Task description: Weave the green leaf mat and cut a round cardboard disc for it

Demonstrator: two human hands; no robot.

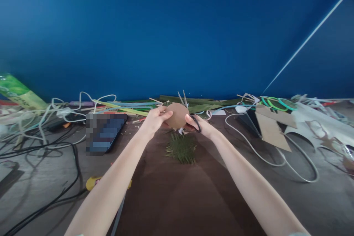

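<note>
A round brown cardboard disc [178, 115] is held up over the table between both hands. My left hand [155, 121] is closed on its left edge, with the thumb across the face. My right hand [204, 126] pinches the right edge with the thumb. A pair of scissors [197, 123] also hangs in that hand: the black handle loop shows by the fingers, and what look like its blades stick up behind the disc. Just below, a small square of woven green strips [181, 149] lies on the brown surface, apart from the hands.
At left are a phone [110, 132], tangled cables [44, 129] and a yellow-handled tool [92, 183] partly behind my forearm. Cardboard scraps [272, 127] and a white cable [304, 180] lie at right. Long green strips [207, 102] run along the blue wall [166, 33].
</note>
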